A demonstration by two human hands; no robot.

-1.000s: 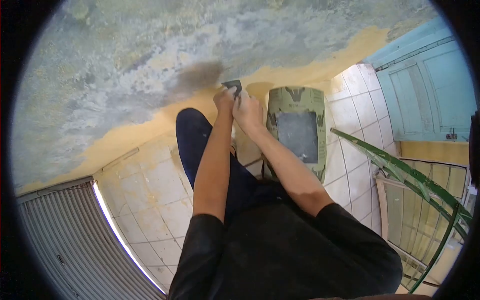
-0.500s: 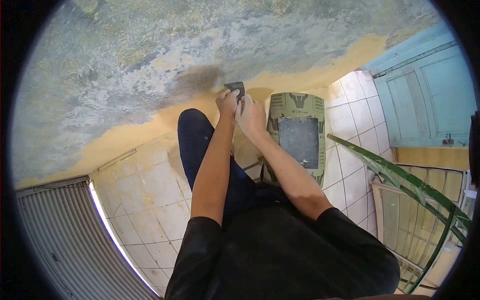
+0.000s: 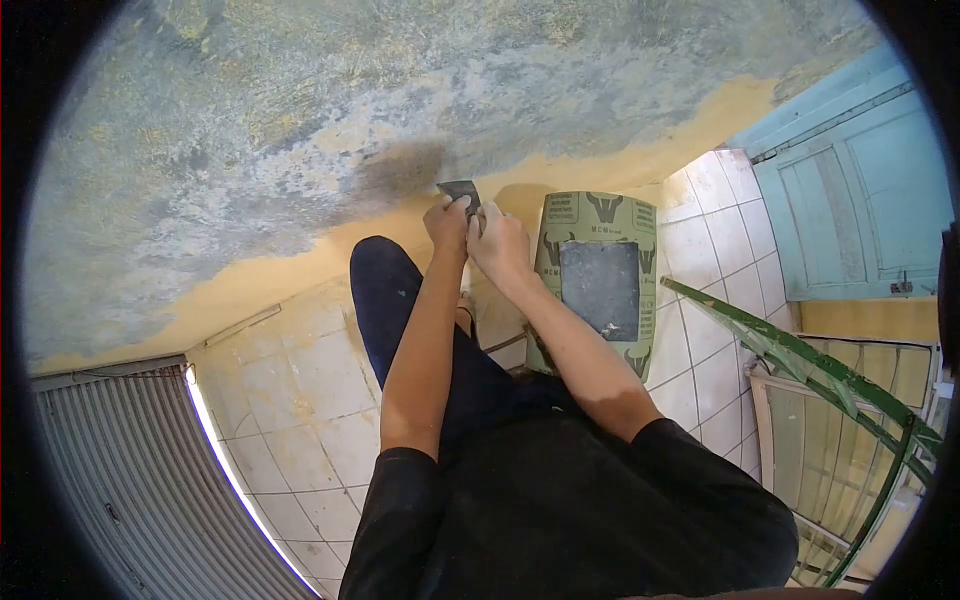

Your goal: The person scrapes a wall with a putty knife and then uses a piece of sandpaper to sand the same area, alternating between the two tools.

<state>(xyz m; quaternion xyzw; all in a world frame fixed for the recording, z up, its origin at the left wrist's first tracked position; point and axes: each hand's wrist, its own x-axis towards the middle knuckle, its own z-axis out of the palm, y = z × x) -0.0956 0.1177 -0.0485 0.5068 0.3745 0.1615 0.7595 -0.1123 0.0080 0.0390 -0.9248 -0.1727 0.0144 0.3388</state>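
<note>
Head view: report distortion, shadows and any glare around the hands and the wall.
Head view: fisheye, black corners, straight lines such as the green railing bowed. Soft daylight, no hard glare; a bright strip edges the shutter. The left hand and right hand, together on a dark sheet, throw a faint shadow on the wall. The hands look slightly soft.

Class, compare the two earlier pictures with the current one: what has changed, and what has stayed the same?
Very little changed. Both hands, left hand and right hand, keep gripping the small dark sandpaper piece against the wall; only slight shifts, partly from the camera. The sandpaper sheet stays leaning nearby.
</note>
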